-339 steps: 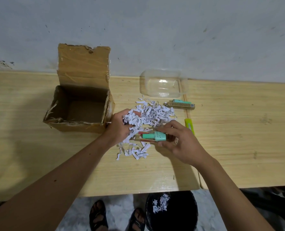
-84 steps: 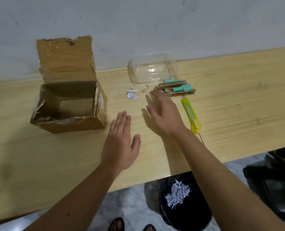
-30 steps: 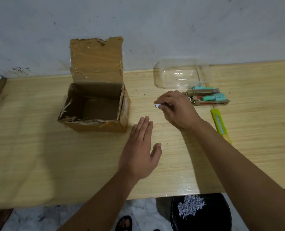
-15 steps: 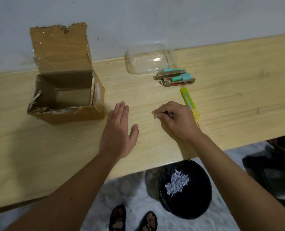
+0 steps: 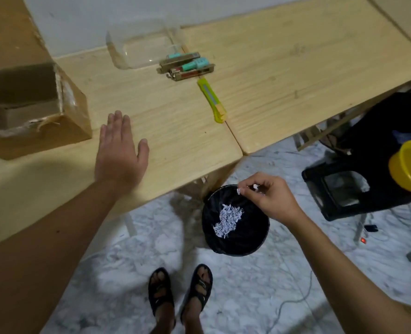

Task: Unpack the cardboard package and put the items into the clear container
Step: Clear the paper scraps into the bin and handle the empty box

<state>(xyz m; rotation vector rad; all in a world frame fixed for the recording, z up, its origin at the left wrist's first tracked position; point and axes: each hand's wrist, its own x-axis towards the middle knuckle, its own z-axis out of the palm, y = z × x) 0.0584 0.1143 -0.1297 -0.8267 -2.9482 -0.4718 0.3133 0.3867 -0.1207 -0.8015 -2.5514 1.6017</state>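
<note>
The right hand [image 5: 269, 201] pinches small white paper bits [image 5: 255, 186] in its fingers [image 5: 245, 189] above the black bin [image 5: 235, 244] on the floor. The left hand [image 5: 119, 153] lies flat on the desk [image 5: 284, 56], fingers straight, beside the open cardboard box [image 5: 31, 109]. 2 packed items [image 5: 187, 66] lie just beside the clear container [image 5: 142, 48], touching its front wall.

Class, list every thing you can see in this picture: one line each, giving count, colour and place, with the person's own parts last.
cardboard box: 1, brown, open, table's left.
clear container: 1, transparent, table's back, by the wall.
packaged items: 2, teal in brownish packs, beside the container.
utility knife: 1, yellow-green, table's seam.
table: light wood.
bin: 1, black, floor, holding white paper shreds.
yellow bowl: 1, right edge.
sandals: 2, black, on feet.
left hand: flat on table.
right hand: pinching shreds above bin.
</note>
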